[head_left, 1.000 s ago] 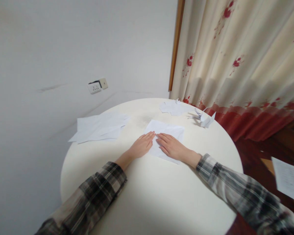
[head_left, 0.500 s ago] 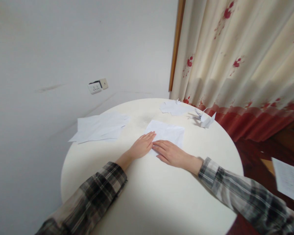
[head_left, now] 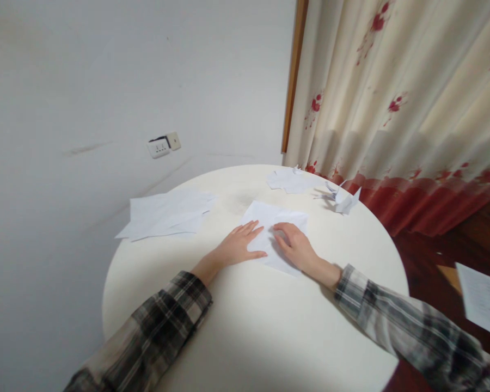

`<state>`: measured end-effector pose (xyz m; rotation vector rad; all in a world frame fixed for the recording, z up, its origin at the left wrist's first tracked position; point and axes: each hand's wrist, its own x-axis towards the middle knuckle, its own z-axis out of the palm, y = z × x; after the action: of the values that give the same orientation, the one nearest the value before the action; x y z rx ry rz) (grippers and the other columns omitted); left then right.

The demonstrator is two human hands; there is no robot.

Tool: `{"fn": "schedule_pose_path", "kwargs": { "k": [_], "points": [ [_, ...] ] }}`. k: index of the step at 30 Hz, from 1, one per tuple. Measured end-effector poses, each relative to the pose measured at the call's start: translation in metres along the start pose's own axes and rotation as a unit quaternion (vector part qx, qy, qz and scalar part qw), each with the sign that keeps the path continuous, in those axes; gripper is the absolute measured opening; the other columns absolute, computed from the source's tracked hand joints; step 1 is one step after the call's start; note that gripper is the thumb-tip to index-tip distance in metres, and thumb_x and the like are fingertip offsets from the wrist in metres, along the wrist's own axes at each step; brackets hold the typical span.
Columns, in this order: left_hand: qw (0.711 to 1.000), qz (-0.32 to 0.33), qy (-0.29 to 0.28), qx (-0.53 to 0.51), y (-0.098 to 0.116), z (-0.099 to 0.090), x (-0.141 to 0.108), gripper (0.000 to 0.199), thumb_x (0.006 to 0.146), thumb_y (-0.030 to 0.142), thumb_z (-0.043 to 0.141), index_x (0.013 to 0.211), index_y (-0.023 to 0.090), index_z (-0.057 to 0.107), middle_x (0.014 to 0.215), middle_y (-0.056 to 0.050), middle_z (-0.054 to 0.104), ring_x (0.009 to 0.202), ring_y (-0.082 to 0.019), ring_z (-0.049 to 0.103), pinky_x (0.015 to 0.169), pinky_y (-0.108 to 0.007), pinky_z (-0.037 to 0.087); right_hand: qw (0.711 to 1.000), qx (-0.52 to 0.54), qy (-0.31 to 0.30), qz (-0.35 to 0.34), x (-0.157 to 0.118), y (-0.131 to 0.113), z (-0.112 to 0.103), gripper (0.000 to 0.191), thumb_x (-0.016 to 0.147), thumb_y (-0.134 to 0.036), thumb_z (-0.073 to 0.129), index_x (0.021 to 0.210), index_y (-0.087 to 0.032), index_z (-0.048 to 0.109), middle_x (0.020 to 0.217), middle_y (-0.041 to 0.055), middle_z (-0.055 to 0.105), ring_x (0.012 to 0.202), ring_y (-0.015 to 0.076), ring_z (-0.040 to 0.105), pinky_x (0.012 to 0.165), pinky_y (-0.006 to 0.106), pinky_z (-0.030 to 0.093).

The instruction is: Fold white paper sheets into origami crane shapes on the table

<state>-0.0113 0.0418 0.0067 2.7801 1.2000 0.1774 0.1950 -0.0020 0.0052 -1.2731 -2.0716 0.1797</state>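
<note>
A white sheet of paper (head_left: 281, 214) lies flat on the round white table (head_left: 237, 326) in front of me. My left hand (head_left: 237, 245) rests on the sheet's left edge, fingers and thumb spread, holding nothing between them. Over the right part of the same sheet is my right hand (head_left: 297, 247), its fingers curved and the thumb apart from them, with nothing visible between. Whether its fingertips touch the paper is unclear.
Loose white sheets (head_left: 167, 215) overlap on the table's left side. Toward the back right are more paper pieces (head_left: 289, 181) and folded paper shapes (head_left: 345, 200). A wall with a socket (head_left: 159, 147) borders the far left; a curtain (head_left: 392, 109) hangs beyond the right edge.
My right hand has moved right, away from my left hand, and its fingers have curled. My left thumb has spread out from the fingers. More of the sheet shows between the hands.
</note>
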Motion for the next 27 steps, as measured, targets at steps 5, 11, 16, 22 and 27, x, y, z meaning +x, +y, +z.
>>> {"fn": "schedule_pose_path", "kwargs": {
  "k": [5,11,16,22,27],
  "points": [
    [1.0,0.019,0.008,-0.014,-0.002,-0.003,-0.004,0.072,0.074,0.066,0.041,0.134,0.028,0.032,0.145,-0.007,0.024,0.132,-0.024,0.023,0.105,-0.041,0.019,0.991,-0.1,-0.09,0.009,-0.001,0.004,0.004,0.058,0.085,-0.04,0.039,0.136,-0.016,0.026,0.144,0.0105,0.026,0.132,0.0254,0.022,0.103,0.048,0.025],
    [0.992,-0.009,0.124,0.018,0.011,0.001,-0.001,0.041,0.084,0.045,0.043,0.113,0.018,0.056,0.129,-0.01,0.048,0.121,-0.021,0.04,0.103,-0.036,0.026,0.972,-0.155,-0.174,0.03,-0.002,0.001,0.003,0.063,0.088,-0.052,0.024,0.137,-0.013,0.026,0.144,0.0102,0.023,0.134,0.0241,0.017,0.107,0.046,0.018],
    [0.994,0.061,0.093,-0.002,0.022,0.006,0.001,0.041,0.089,0.035,0.034,0.126,0.018,0.043,0.137,-0.007,0.039,0.128,-0.015,0.031,0.106,-0.03,0.023,0.975,-0.15,-0.166,0.009,-0.004,0.002,0.004,0.068,0.087,-0.056,0.02,0.137,-0.011,0.025,0.144,0.0133,0.023,0.133,0.0248,0.018,0.106,0.047,0.019],
    [0.999,0.009,0.046,-0.006,0.016,0.009,0.003,0.049,0.088,0.047,0.03,0.134,0.03,0.031,0.144,-0.003,0.026,0.133,-0.02,0.02,0.106,-0.041,0.02,0.978,-0.136,-0.161,-0.005,-0.005,0.004,0.005,0.071,0.086,-0.059,0.021,0.137,-0.01,0.026,0.144,0.0159,0.022,0.134,0.0262,0.016,0.106,0.05,0.02],
    [0.995,-0.057,0.081,0.025,0.008,0.012,0.005,0.054,0.088,0.048,0.03,0.134,0.021,0.033,0.143,-0.008,0.028,0.132,-0.022,0.022,0.106,-0.043,0.021,0.972,-0.135,-0.189,-0.017,-0.004,0.0,0.0,0.071,0.086,-0.058,0.023,0.137,-0.009,0.026,0.144,0.0156,0.021,0.134,0.0271,0.015,0.107,0.05,0.017]
  ]
}}
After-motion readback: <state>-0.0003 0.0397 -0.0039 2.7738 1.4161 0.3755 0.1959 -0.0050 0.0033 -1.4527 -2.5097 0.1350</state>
